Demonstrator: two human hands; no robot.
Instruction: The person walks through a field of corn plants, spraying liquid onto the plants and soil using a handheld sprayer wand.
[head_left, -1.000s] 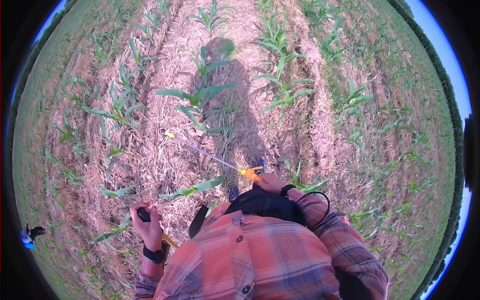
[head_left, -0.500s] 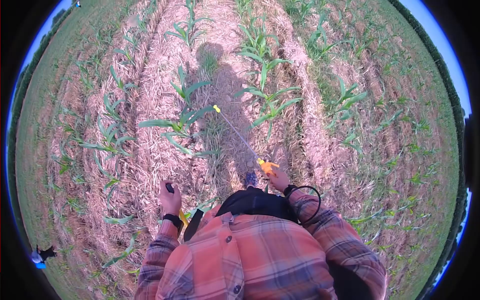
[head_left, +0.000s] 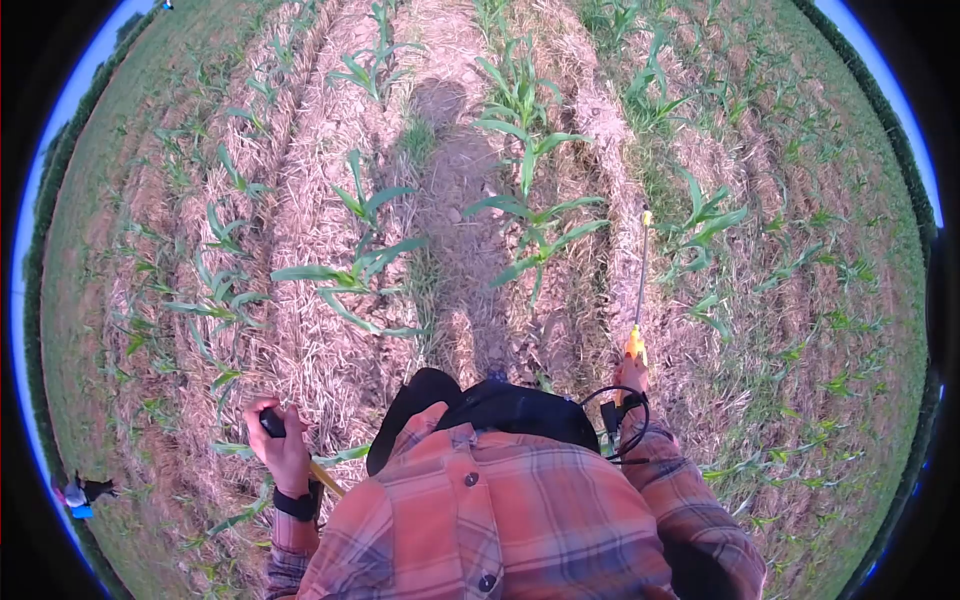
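My right hand [head_left: 632,374] is wrapped round the yellow-orange handle of a spray wand [head_left: 641,275]. The thin wand points forward, away from me, and its yellow tip is over the straw-covered soil right of the middle plant row. A black hose [head_left: 645,402] loops beside that wrist. Out to the left, my left hand [head_left: 283,444] is closed round a black grip [head_left: 271,422]. A yellow bar [head_left: 327,479] runs from near that wrist toward my body. Both wrists wear black bands.
Rows of young green plants [head_left: 528,150] run forward on both sides, with dry straw [head_left: 330,130] between them. My shadow [head_left: 460,200] falls ahead. Another person [head_left: 75,494] is small at the far left edge. Trees line the field's border.
My right hand has swung the wand to the right, from the shadowed strip past the middle plant row. My left hand has moved left and down with the black grip. My body has shifted slightly.
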